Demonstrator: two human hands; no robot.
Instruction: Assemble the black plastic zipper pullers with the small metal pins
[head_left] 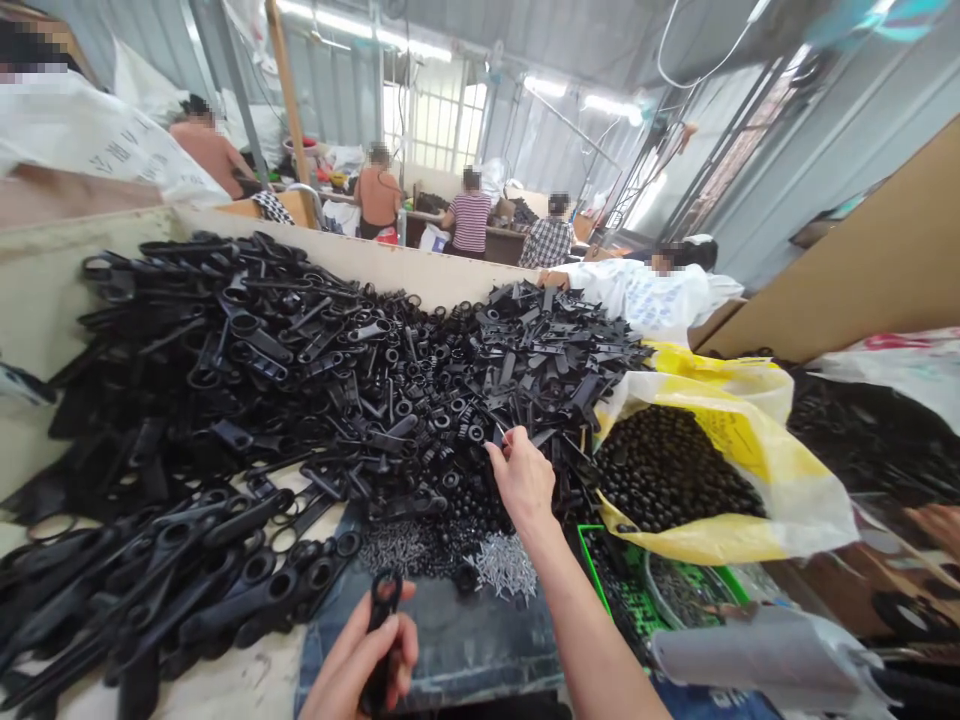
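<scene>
My left hand [349, 665] is closed around a black plastic handle-like part with a ring end [386, 592], held low over the dark blue cloth [480, 630]. Out over the heap, my right hand [523, 480] has thumb and forefinger pinched together. A thin light sliver shows at its fingertips, too small to name. Beyond these fingers lie small black rings [475, 432] and flat black pointed pieces [555, 340]. Below the right wrist is a pile of silver screws [504, 566], with a duller pile of small metal pins [397, 548] to its left.
Long black ring-ended parts [225, 330] fill the left, more lying at front left [187, 590]. A yellow-white sack [810, 510] of black balls stands right, above a green tray [592, 570]. A grey cylindrical tool [750, 655] juts in lower right. Several people work behind the board wall [375, 245].
</scene>
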